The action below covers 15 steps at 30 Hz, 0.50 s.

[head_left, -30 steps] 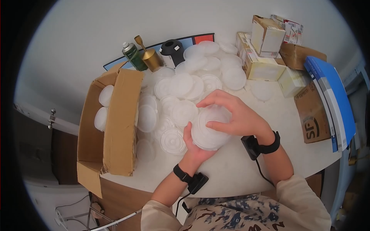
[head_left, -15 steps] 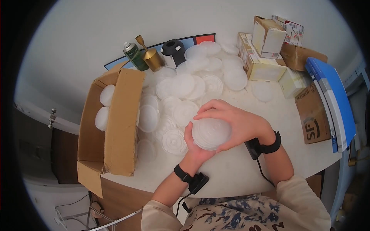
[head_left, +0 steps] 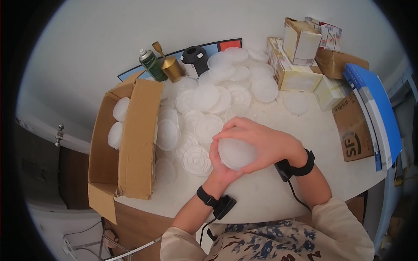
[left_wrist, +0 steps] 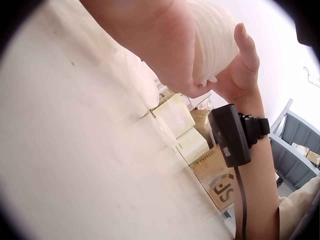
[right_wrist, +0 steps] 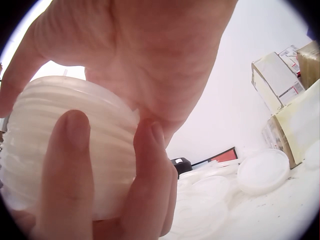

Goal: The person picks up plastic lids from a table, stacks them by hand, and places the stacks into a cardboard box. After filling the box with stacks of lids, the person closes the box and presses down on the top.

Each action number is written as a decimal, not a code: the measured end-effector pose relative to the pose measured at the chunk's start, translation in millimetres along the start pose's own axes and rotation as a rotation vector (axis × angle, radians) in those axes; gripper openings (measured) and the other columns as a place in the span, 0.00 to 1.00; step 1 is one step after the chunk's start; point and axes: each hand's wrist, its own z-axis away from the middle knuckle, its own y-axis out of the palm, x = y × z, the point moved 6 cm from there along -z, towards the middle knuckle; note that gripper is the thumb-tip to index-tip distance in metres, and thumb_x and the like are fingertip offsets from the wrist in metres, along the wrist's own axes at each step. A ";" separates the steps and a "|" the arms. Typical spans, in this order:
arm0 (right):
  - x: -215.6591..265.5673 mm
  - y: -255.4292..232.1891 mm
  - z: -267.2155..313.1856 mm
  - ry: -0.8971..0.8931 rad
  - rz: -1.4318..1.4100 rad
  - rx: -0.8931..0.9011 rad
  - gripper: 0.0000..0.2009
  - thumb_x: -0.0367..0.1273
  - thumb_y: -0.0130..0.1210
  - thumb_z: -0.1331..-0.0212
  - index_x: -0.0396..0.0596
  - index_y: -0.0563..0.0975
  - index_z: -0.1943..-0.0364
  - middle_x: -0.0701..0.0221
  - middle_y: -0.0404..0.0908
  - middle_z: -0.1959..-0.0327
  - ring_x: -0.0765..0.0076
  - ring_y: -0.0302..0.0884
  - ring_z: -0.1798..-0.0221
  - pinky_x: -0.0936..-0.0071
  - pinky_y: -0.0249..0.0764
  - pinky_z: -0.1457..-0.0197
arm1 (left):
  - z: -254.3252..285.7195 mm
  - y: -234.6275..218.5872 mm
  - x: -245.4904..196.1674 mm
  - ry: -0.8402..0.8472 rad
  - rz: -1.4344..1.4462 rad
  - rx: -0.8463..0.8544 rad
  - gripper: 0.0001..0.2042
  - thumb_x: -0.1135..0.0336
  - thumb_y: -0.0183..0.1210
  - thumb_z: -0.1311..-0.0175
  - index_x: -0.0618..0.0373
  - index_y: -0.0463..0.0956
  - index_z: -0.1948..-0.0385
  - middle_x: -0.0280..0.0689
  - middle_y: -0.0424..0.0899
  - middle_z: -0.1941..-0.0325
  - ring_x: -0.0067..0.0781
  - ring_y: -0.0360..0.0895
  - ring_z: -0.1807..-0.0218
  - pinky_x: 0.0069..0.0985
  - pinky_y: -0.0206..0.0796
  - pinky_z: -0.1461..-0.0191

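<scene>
A stack of translucent white plastic lids [head_left: 237,154] is held between both hands above the front part of the table. From below and the left, my left hand [head_left: 220,170] grips it, its fingers curled up the ribbed side in the right wrist view. My right hand [head_left: 275,145] arches over the stack from the right, fingers along the far rim and thumb at the near rim. Loose round lids [head_left: 205,96] lie heaped just beyond the hands. In the left wrist view the stacked rims [left_wrist: 214,42] show between the palms.
An open cardboard box [head_left: 137,143] stands on the left with two lid stacks [head_left: 115,135] inside. Behind the heap are a spray can [head_left: 152,65], a brass-coloured holder [head_left: 173,68] and a black object [head_left: 194,60]. Small cartons [head_left: 300,77] and blue folders [head_left: 378,113] line the right side.
The right hand has moved from pinching at the stack's top to wrapping over its rim and right side. The left hand has stayed in place beneath, holding the stack.
</scene>
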 end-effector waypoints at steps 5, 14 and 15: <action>-0.2 -0.3 1.0 0.001 0.018 0.009 0.40 0.34 0.71 0.66 0.49 0.70 0.38 0.61 0.69 0.44 0.54 0.67 0.41 0.66 0.65 0.36 | 1.1 12.3 0.2 0.005 -0.033 -0.079 0.34 0.34 0.44 0.37 0.45 0.63 0.35 0.40 0.68 0.33 0.44 0.66 0.32 0.43 0.62 0.32; -5.1 4.4 2.6 0.007 0.095 -0.021 0.40 0.36 0.70 0.62 0.45 0.69 0.38 0.58 0.68 0.40 0.51 0.66 0.38 0.64 0.64 0.34 | 3.0 14.5 -1.5 0.004 -0.004 -0.126 0.34 0.32 0.44 0.38 0.42 0.63 0.35 0.38 0.67 0.32 0.42 0.66 0.32 0.42 0.61 0.32; -5.7 4.8 2.6 0.018 0.106 -0.017 0.39 0.37 0.70 0.62 0.44 0.69 0.38 0.57 0.67 0.40 0.51 0.66 0.38 0.64 0.64 0.34 | 2.8 14.9 -1.7 0.004 0.000 -0.124 0.34 0.32 0.44 0.38 0.42 0.64 0.35 0.38 0.67 0.32 0.41 0.66 0.32 0.41 0.62 0.32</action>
